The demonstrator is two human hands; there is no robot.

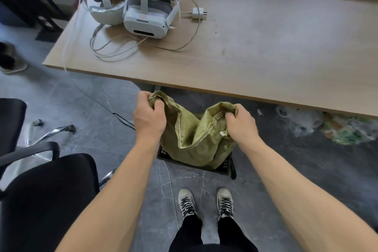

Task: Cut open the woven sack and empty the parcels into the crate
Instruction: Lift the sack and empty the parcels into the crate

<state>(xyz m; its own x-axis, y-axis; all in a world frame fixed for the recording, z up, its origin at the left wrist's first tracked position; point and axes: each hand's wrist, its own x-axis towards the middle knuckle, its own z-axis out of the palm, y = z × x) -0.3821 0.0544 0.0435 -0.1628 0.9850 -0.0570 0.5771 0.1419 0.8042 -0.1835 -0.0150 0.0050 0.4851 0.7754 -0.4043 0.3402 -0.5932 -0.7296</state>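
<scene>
A green woven sack (196, 139) hangs limp over a black plastic crate (226, 164) on the floor, just in front of the table edge. My left hand (148, 115) grips the sack's left upper corner. My right hand (240, 121) grips its right upper corner, where a stitched seam and a bit of white thread show. The sack's lower end drapes into the crate and covers most of it. No parcels are visible; the crate's inside is hidden by the sack.
A wooden table (255, 47) stands ahead, bearing two white headsets (147, 14), cables and a charger (199, 13). A black office chair (41, 180) is close on my left. Crumpled plastic bags (327, 125) lie under the table at right. My feet (205, 202) stand behind the crate.
</scene>
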